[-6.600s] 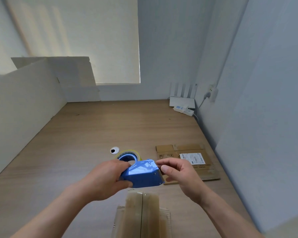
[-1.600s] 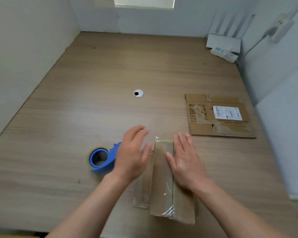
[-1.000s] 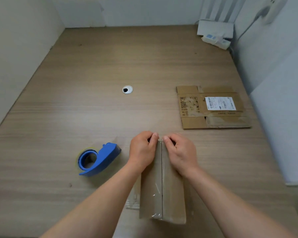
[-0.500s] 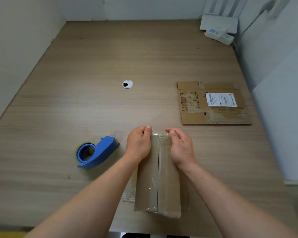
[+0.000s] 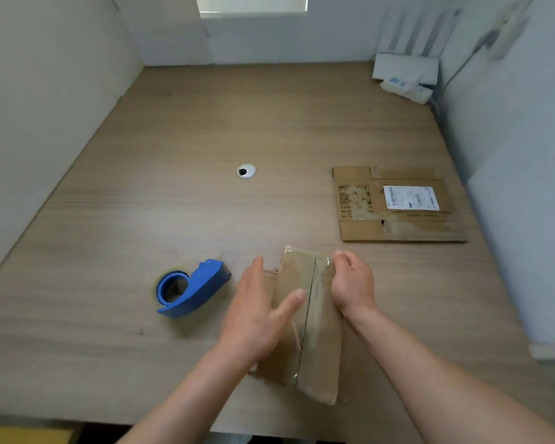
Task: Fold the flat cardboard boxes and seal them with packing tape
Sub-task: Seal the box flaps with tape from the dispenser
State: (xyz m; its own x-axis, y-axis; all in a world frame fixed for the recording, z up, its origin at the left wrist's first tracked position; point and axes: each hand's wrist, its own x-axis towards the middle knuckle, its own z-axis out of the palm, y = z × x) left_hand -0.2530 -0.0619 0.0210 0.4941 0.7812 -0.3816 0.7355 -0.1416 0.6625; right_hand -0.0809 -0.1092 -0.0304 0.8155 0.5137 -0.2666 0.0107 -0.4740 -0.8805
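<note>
Box (image 5: 321, 341), folded up, sits near the front edge of the table (image 5: 173, 139), right of centre, long axis running away from the person. Clear tape lies glossy along its top, over the seam between the two flaps. Right hand (image 5: 353, 285) at the box's far right corner, fingers curled over the edge and gripping it; wrist lies along the right side. Left hand (image 5: 257, 322) is wide, fingers straight and together, thumb stretched across the top toward the seam, palm over the box's left side. It is motion-blurred; cannot tell whether it presses the cardboard or sits just above it. Blue tape dispenser (image 5: 191, 288) lies on the table left of the box, near the left hand but apart from it, roll end to the left. Second box (image 5: 362, 203), flat, lies farther back and to the right, close to the right wall, white label (image 5: 410, 197) face up. Round cable grommet (image 5: 246, 171) mid-table. White router (image 5: 404, 68) in the far right corner, aerials up against the wall.
</note>
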